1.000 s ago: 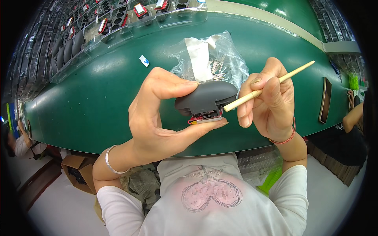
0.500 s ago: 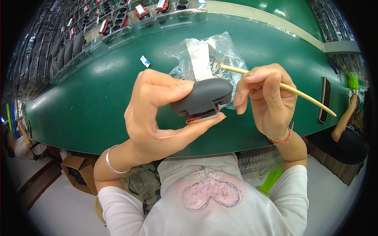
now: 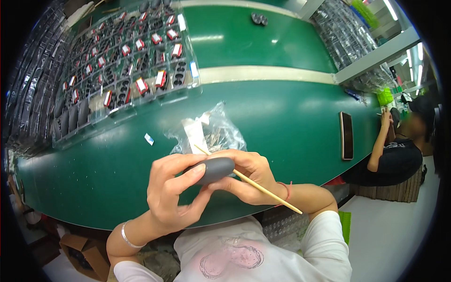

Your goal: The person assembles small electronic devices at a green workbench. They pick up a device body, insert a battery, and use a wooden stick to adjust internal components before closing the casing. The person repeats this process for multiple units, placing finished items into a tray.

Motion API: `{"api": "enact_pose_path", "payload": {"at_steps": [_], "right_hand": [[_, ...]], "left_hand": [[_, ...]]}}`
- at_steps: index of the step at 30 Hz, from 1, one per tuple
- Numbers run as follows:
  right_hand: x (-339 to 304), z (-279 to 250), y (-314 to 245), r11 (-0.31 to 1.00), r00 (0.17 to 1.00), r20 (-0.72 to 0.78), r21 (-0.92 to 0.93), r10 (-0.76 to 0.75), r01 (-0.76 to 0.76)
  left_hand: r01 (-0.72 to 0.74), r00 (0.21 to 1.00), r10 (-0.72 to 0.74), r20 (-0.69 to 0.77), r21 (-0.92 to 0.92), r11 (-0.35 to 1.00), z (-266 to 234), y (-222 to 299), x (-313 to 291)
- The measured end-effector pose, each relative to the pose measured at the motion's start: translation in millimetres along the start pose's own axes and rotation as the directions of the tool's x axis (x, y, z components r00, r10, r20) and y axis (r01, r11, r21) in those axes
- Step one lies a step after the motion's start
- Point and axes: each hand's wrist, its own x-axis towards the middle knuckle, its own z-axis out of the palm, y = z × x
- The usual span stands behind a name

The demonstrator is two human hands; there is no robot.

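Observation:
Between both hands, above the near edge of the green table point(image 3: 291, 127), is a rounded dark grey plastic casing point(image 3: 217, 171). My left hand point(image 3: 171, 192) grips its left end, thumb on top and fingers curled round it. My right hand point(image 3: 256, 176) pinches the casing's right end and also keeps a thin wooden stick point(image 3: 270, 193) in its grip. The stick slants from the far side of the casing down across the right palm. The casing's underside is hidden. Just beyond lies a clear plastic bag point(image 3: 230, 134) with thin metal pins point(image 3: 214, 141) and a white paper strip point(image 3: 195, 134).
A large clear tray point(image 3: 195, 87) at the far left holds red-and-white parts and dark casings. Stacked trays point(image 3: 28, 94) stand left of it. A small label scrap point(image 3: 149, 138) and a phone point(image 3: 346, 136) lie on the table. Another person point(image 3: 390, 157) sits at the right.
My right hand has closed in on the casing and now touches it. The casing has turned, so its red board and port no longer show. The view has tilted up and shifted right.

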Motion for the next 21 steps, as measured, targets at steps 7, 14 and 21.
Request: {"api": "enact_pose_path", "payload": {"at_steps": [7,14,21], "right_hand": [[4,0,1,0.999,1.0,0.004,0.028,0.019,-0.019],[4,2,0,0.995,0.995,0.014,0.035,0.098,-0.098],[7,-1,6,0.988,0.992,-0.053,-0.113,-0.115,0.108]], "left_hand": [[0.09,0.995,-0.093,-0.028,-0.098,0.991,-13,1,2],[0.054,0.998,-0.056,-0.029,-0.068,0.996,-17,0,2],[0.118,0.992,-0.122,0.021,0.126,0.985,-19,8,9]]}}
